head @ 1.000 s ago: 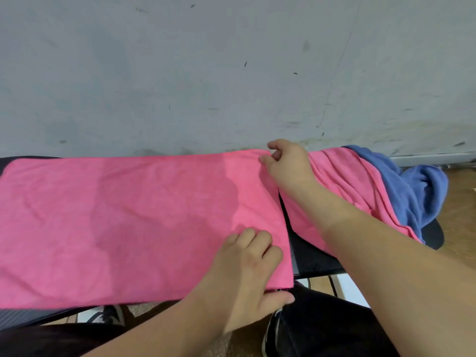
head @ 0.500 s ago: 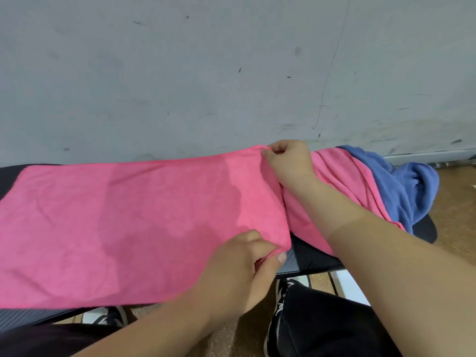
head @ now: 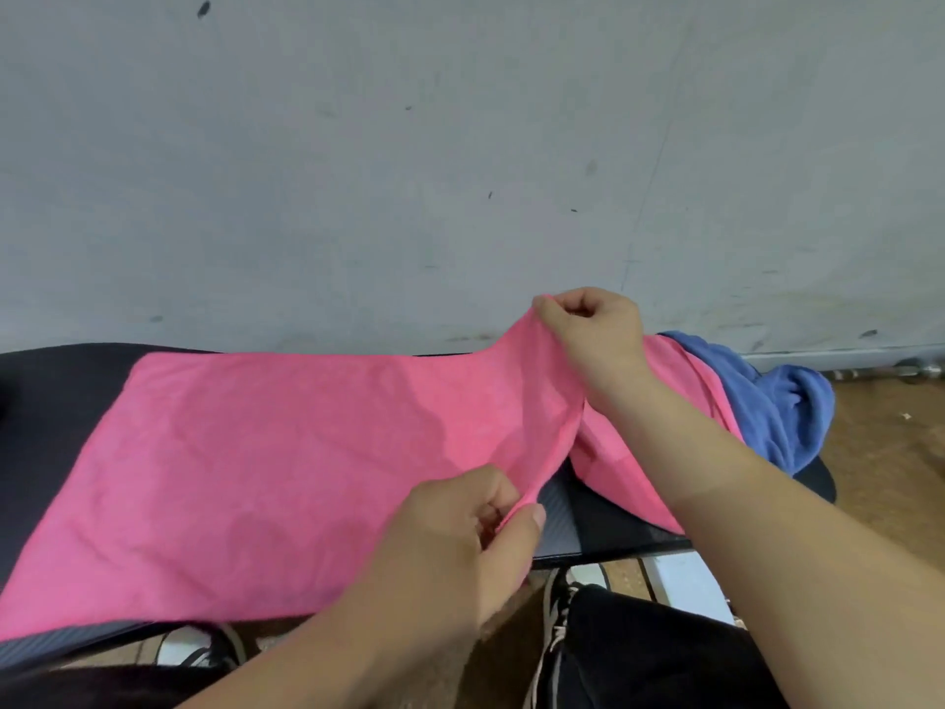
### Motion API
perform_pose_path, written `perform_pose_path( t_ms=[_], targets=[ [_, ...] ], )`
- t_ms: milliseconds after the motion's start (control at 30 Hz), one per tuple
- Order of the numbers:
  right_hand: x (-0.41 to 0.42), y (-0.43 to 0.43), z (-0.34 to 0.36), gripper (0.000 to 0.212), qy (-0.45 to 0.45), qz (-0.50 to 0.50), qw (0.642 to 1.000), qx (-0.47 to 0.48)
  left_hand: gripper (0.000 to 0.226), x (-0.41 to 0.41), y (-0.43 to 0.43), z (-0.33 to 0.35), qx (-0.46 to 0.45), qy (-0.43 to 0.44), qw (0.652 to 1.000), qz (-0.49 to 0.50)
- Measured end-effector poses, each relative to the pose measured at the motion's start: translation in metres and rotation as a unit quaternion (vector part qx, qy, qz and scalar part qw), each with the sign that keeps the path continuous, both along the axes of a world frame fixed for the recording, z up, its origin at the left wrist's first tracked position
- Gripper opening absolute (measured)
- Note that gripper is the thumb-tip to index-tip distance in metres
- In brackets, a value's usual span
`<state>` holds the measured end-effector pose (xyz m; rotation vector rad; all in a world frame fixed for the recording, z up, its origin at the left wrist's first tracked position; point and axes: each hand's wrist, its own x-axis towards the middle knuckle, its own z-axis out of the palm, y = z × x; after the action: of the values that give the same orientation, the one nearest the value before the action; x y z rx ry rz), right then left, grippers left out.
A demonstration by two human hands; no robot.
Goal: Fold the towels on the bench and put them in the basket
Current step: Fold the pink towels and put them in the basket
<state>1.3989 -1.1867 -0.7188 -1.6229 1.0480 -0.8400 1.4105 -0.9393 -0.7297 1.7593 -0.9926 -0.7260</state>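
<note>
A pink towel [head: 266,452] lies spread flat along the black bench [head: 603,524]. My left hand [head: 460,545] pinches the towel's near right corner between thumb and fingers. My right hand [head: 593,330] grips the far right corner and holds it lifted above the bench, so the right edge hangs between both hands. A second pink towel [head: 619,468] lies crumpled to the right under my right forearm, with a blue towel [head: 777,401] bunched beside it at the bench's right end. No basket is in view.
A grey wall [head: 409,145] stands directly behind the bench. Brown floor [head: 890,452] shows to the right. Below the bench edge are my dark trousers [head: 654,657], sneakers [head: 555,611] and a white object [head: 685,580] on the floor.
Both hands closed on the right-hand corners of the spread pink towel and raised that edge off the bench; the towel's left end now leaves more black bench bare.
</note>
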Motion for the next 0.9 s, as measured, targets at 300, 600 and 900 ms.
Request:
perform_pose_path(
  t_ms=[300, 600, 900],
  targets=[
    [0.104, 0.108, 0.039, 0.01, -0.099, 0.078, 0.963, 0.237, 0.035, 0.108, 0.108, 0.017, 0.019, -0.112, 0.985, 0.133],
    [0.22, 0.189, -0.006, 0.022, 0.063, 0.108, 0.991, 0.047, 0.054, 0.208, 0.205, 0.01, 0.229, -0.232, 0.927, 0.185],
    [0.297, 0.238, -0.023, 0.025, 0.078, 0.161, 0.983, -0.032, 0.052, 0.247, 0.248, -0.008, 0.377, -0.227, 0.888, 0.135]
  ],
)
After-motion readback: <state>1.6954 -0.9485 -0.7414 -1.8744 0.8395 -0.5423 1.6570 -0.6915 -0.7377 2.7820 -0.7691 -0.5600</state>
